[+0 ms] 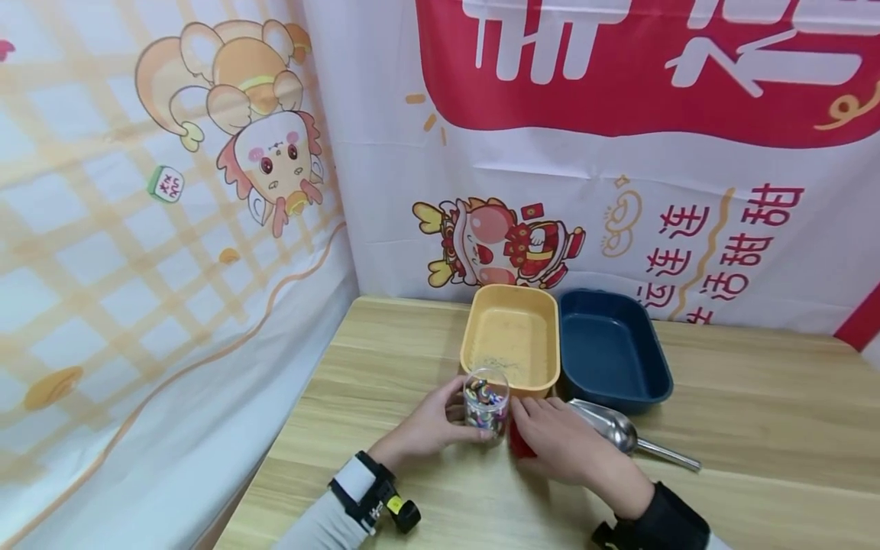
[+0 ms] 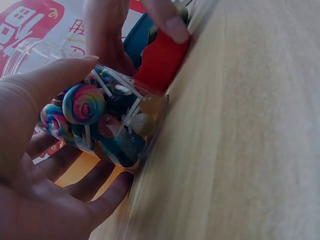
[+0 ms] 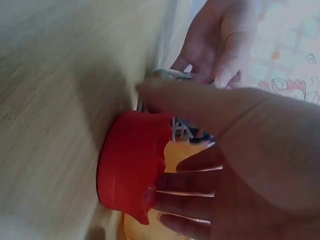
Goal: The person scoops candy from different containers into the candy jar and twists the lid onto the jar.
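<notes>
My left hand point(image 1: 440, 420) holds a clear jar point(image 1: 486, 416) from its side, thumb in front and fingers round the back. Small swirl lollipops point(image 2: 84, 104) with white sticks and round beads fill the jar. Close on its right, my right hand point(image 1: 560, 439) reaches over a red cup-like container point(image 3: 132, 162) with a wavy rim, which stands upright on the table. The thumb point(image 2: 176, 29) lies over one side of the red container and the fingers are at its other side, partly hidden.
Behind the hands stand a yellow bin point(image 1: 469, 340) with small bits inside and a dark blue bin point(image 1: 608, 347). A metal scoop point(image 1: 622, 434) lies right of my right hand. The wooden table point(image 1: 385, 344) meets printed cloths at the back and left.
</notes>
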{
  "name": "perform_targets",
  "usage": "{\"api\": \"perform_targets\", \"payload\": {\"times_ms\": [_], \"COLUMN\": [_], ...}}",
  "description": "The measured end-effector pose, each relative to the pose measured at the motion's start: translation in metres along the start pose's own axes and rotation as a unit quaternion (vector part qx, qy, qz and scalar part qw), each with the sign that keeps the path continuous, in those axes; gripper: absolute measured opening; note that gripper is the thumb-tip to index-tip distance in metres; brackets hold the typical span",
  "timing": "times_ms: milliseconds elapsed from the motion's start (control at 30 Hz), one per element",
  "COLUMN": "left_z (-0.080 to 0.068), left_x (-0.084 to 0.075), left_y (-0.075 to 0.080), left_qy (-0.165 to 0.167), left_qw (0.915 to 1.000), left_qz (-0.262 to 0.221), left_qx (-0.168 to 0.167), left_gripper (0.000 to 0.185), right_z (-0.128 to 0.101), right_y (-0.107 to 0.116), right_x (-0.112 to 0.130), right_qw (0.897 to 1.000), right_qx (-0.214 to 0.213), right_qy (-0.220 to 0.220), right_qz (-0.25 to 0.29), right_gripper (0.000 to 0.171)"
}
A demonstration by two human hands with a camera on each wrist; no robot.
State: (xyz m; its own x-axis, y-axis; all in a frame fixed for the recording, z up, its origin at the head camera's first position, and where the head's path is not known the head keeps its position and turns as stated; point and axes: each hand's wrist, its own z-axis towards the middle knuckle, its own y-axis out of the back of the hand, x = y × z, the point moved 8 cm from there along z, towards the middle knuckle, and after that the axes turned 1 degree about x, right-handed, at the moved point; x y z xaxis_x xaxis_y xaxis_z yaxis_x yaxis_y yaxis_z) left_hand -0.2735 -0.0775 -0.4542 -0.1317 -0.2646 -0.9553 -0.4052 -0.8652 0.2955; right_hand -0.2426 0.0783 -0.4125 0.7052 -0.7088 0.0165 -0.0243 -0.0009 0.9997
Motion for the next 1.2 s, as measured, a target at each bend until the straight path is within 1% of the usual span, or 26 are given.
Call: {"api": "perform_targets", "payload": {"times_ms": [33, 100, 233, 333, 400, 467, 533, 633, 733, 767, 833, 900, 1033, 1133, 1200], "left_z": [0.000, 0.001, 0.001, 0.002, 0.004, 0.005, 0.008, 0.012, 0.016, 0.018, 0.021, 0.025, 0.033, 0.038, 0.040], "left_x": [0.000, 0.000, 0.000, 0.001, 0.000, 0.000, -0.003, -0.007, -0.010, -0.011, -0.013, -0.015, -0.022, -0.027, -0.028], "left_y": [0.000, -0.001, -0.004, -0.007, -0.009, -0.013, -0.018, -0.026, -0.032, -0.034, -0.038, -0.044, -0.059, -0.070, -0.075], "left_qy": [0.000, 0.005, 0.004, -0.002, -0.009, -0.012, -0.018, -0.029, -0.039, -0.042, -0.045, -0.048, -0.066, -0.082, -0.083], "left_qw": [1.0000, 1.0000, 0.9999, 0.9999, 0.9999, 0.9999, 0.9998, 0.9994, 0.9990, 0.9989, 0.9987, 0.9985, 0.9968, 0.9949, 0.9945], "left_qz": [0.003, 0.006, 0.010, 0.009, 0.009, 0.008, 0.006, 0.006, 0.008, 0.009, 0.010, 0.013, 0.024, 0.034, 0.038], "left_qx": [0.001, 0.002, 0.007, 0.008, 0.007, 0.006, 0.009, 0.017, 0.019, 0.019, 0.021, 0.025, 0.039, 0.048, 0.052], "left_gripper": [0.086, 0.086, 0.085, 0.084, 0.084, 0.082, 0.081, 0.082, 0.084, 0.084, 0.082, 0.079, 0.075, 0.076, 0.076], "right_z": [0.000, -0.001, -0.013, -0.024, -0.030, -0.036, -0.042, -0.053, -0.066, -0.071, -0.079, -0.085, -0.088, -0.084, -0.079], "right_y": [-0.002, -0.003, 0.000, 0.008, 0.016, 0.026, 0.038, 0.059, 0.083, 0.090, 0.100, 0.105, 0.109, 0.108, 0.107], "right_x": [-0.002, -0.004, -0.007, -0.008, -0.008, -0.010, -0.012, -0.021, -0.035, -0.041, -0.054, -0.066, -0.078, -0.078, -0.077], "right_qw": [1.000, 1.000, 0.996, 0.988, 0.982, 0.975, 0.970, 0.965, 0.962, 0.962, 0.960, 0.957, 0.947, 0.939, 0.933], "right_qx": [0.005, 0.014, 0.039, 0.059, 0.064, 0.067, 0.060, 0.016, -0.055, -0.081, -0.115, -0.130, -0.135, -0.149, -0.169], "right_qy": [-0.006, -0.008, 0.006, 0.012, 0.017, 0.016, 0.022, 0.039, 0.050, 0.050, 0.032, 0.008, -0.026, -0.023, -0.020], "right_qz": [0.006, 0.024, 0.079, 0.141, 0.176, 0.210, 0.233, 0.259, 0.264, 0.256, 0.254, 0.261, 0.291, 0.308, 0.318], "right_gripper": [0.070, 0.070, 0.069, 0.065, 0.064, 0.064, 0.065, 0.065, 0.060, 0.058, 0.053, 0.051, 0.049, 0.050, 0.051]}}
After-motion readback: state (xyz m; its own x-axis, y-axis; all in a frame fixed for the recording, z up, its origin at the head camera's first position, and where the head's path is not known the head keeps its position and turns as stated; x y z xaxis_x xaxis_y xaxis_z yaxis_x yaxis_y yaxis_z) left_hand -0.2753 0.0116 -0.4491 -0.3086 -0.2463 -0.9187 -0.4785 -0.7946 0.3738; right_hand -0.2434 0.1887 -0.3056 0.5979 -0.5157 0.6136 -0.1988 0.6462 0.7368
